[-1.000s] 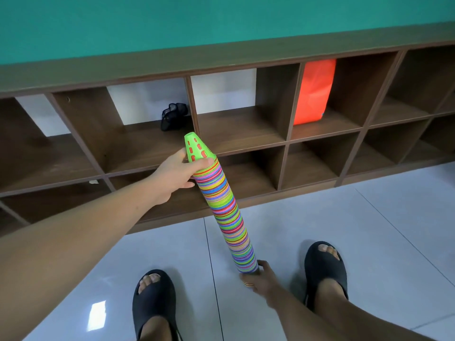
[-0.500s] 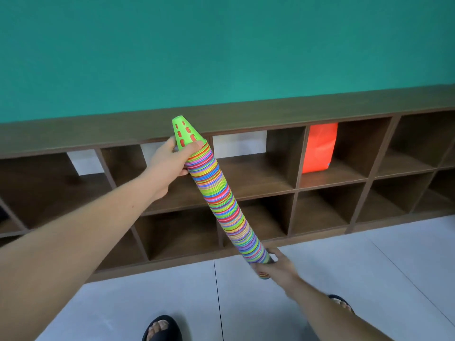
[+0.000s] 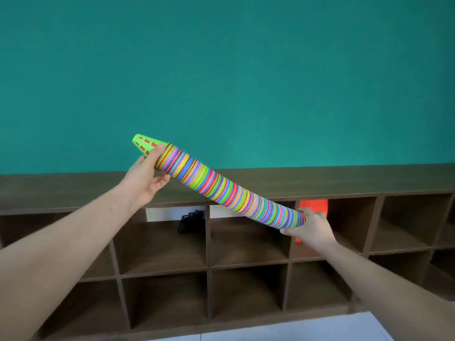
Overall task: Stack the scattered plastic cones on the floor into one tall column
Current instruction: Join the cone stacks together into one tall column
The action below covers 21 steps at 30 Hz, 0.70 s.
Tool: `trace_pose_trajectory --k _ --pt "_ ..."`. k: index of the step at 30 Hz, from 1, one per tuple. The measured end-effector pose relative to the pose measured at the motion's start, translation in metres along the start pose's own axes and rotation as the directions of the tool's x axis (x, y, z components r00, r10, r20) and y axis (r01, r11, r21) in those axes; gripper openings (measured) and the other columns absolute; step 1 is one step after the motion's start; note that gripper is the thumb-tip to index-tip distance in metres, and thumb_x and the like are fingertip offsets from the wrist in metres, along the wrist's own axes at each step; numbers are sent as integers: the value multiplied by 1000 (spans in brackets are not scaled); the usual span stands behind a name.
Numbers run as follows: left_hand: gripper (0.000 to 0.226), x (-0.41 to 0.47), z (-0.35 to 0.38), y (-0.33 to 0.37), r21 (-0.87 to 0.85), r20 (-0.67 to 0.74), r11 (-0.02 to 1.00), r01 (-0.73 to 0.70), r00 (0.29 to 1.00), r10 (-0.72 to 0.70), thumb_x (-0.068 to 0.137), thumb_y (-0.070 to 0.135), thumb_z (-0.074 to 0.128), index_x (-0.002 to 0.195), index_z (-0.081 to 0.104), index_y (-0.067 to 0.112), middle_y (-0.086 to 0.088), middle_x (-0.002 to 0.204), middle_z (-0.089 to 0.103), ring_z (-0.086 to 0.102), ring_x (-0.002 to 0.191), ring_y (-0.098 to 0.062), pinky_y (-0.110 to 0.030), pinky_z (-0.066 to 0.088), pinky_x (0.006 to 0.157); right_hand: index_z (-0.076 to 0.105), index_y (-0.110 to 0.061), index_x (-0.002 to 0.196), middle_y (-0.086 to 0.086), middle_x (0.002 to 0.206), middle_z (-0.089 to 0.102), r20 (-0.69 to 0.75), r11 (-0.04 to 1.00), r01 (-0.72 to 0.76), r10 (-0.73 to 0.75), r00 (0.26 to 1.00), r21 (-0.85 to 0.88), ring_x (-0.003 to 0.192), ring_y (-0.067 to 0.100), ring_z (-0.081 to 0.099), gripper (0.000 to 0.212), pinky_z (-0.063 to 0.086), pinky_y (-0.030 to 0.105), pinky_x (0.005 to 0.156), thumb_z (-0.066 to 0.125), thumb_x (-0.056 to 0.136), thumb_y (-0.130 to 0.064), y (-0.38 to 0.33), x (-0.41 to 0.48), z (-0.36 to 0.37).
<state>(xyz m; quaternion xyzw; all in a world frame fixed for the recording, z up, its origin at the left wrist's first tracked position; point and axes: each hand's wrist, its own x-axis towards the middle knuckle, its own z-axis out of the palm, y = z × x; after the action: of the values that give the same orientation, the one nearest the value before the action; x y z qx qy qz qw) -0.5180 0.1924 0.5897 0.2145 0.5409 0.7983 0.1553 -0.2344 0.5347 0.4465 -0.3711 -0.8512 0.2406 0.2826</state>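
Two hands carry one long cone column [image 3: 231, 190] in mid-air, slanting across the shelf unit's [image 3: 246, 264] top edge: left hand [image 3: 145, 178] wraps the high green tip, right hand [image 3: 307, 227] cups the low base, probably bracing both ends against sliding apart.

Above your two grips the teal wall [image 3: 221, 70] leaves open air; just below them, the shelf unit [image 3: 246, 183] blocks.

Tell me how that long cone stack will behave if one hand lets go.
The cone stack already bows between the left hand and right hand, so it probably flexes. Nested cones may slide apart. It looks light, thin plastic.
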Motion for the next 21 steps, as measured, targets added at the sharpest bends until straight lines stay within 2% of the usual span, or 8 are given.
trace_pose_trajectory --k 2,6,13,17,21 --pt "55 7 4 2 -63 -25 998 6 1000 -7 90 52 81 134 62 25 -4 122 73 67 108 -17 -29 57 79 59 -29 140 9 110 55 -64 998 47 -48 997 -32 115 25 49 97 49 33 88 94 55 -61 -9 14 -23" --pt "48 16 12 -3 -148 -77 989 -3 997 -8 92 48 80 130 62 25 -6 124 72 68 115 -16 -31 59 91 60 -28 140 10 117 49 -132 993 100 -108 985 -67 113 29 57 99 53 39 101 95 53 -60 -27 41 -53" --pt "56 60 -11 -33 -234 -231 972 1 971 -57 92 46 80 134 56 16 -13 126 74 71 119 -22 -36 59 99 62 -30 138 8 116 47 -122 972 187 -204 971 -142 109 29 59 100 55 41 102 92 49 -65 -54 100 -48" --pt "66 93 -20 -57 -229 -261 973 34 961 -95 94 45 79 142 52 10 -16 126 74 72 119 -26 -38 59 99 61 -29 141 10 123 47 -91 971 186 -201 975 -152 113 31 59 100 53 42 105 97 53 -59 -61 131 -32" --pt "60 118 -24 -77 -196 -269 978 74 955 -126 97 42 76 140 52 8 -20 127 71 71 120 -30 -42 58 103 60 -29 143 9 123 46 -58 969 173 -185 981 -176 114 29 58 101 53 41 105 96 54 -60 -54 157 -13"
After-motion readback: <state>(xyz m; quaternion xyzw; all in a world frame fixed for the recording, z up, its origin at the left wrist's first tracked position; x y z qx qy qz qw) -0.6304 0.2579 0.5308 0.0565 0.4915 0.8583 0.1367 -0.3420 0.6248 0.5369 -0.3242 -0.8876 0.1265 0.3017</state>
